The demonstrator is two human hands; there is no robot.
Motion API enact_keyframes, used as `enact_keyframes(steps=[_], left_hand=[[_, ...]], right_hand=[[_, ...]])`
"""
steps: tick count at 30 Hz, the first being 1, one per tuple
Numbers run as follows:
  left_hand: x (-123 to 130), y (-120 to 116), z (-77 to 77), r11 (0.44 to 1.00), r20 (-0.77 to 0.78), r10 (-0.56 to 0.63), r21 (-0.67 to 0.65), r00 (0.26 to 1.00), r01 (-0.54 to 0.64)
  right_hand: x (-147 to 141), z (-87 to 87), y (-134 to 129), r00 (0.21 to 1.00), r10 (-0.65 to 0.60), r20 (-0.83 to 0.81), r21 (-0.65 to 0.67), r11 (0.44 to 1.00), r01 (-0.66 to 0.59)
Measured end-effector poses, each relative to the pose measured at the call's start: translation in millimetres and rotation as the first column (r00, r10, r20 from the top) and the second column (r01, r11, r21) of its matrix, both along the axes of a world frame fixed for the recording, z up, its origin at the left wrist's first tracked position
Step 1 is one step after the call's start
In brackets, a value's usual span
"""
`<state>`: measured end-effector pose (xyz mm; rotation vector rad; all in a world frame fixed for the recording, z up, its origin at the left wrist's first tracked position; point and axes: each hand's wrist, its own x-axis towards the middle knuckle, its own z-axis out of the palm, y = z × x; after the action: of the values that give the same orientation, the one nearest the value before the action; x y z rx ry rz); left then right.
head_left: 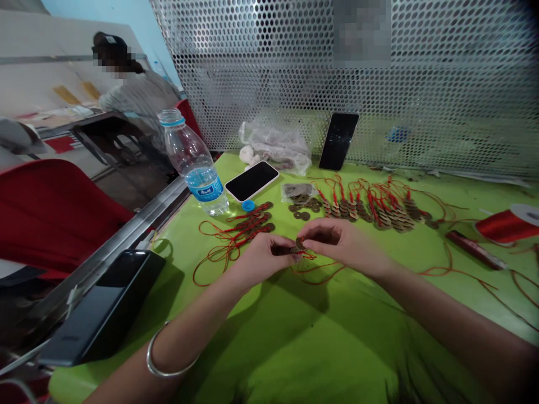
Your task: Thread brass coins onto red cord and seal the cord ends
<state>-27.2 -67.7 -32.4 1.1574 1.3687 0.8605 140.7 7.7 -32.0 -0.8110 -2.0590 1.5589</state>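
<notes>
One green table point(290, 331) bears it all. Two bare hands meet above its middle, thumbs and fingertips drawn together: the left hand point(266, 253) pinches a red cord point(310, 256), and whether a coin is gripped there too I cannot tell; the right hand point(337, 242) pinches a coin point(300, 243) by its rim. Far right of them lies a row of corded coin strings point(389, 216); to the left, a smaller corded bundle point(252, 225); between, on the far side, loose coins point(310, 209).

The cord should be soft, limp and quick to tangle, best taken close to the coins and drawn snug. The coin looks light, stiff and hard to break, yet its thin, smooth edge may slip; thumb and forefinger on opposite rims should suit.
</notes>
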Motion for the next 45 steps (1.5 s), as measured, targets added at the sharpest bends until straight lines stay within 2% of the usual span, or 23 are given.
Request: enact_keyframes(steps=[5, 11, 16, 21, 26, 34, 41, 45], left_hand=[[-1, 0, -1.2, 0.999, 0.031, 0.037, -0.014, 0.999, -0.036], [-1, 1, -0.4, 0.989, 0.05, 0.147, -0.001, 0.988, -0.148], [-2, 3, 2.4, 0.978, -0.003, 0.21, 0.017, 0.978, -0.209], [-4, 5, -2.3, 0.974, 0.09, 0.225, 0.004, 0.97, -0.226], [-4, 3, -9.1, 0.978, 0.181, 0.195, 0.04, 0.964, -0.206], [1, 2, -11.2, 0.98, 0.196, 0.183, 0.045, 0.963, -0.195], [9, -2, -6.8, 0.982, 0.266, 0.152, 0.069, 0.952, -0.176], [13, -4, -6.6, 0.988, 0.334, 0.139, 0.009, 0.932, -0.151]], right_hand=[[1, 3.5, 0, 0.998, -0.047, 0.039, 0.085, 0.995, 0.043], [12, 20.4, 10, 0.986, -0.16, 0.044, 0.223, 0.964, 0.147], [24, 34.6, 17, 0.959, -0.26, -0.11, 0.163, 0.947, 0.275], [36, 48.8, 20, 0.893, -0.302, -0.333, 0.034, 0.943, 0.332], [41, 58.8, 14, 0.844, -0.231, -0.485, 0.035, 0.959, 0.283], [39, 64.0, -2, 0.872, -0.13, -0.472, 0.044, 0.984, 0.17], [38, 64.1, -10, 0.886, 0.044, -0.461, 0.02, 0.999, -0.04], [37, 64.0, -12, 0.87, 0.057, -0.489, 0.027, 0.998, -0.051]])
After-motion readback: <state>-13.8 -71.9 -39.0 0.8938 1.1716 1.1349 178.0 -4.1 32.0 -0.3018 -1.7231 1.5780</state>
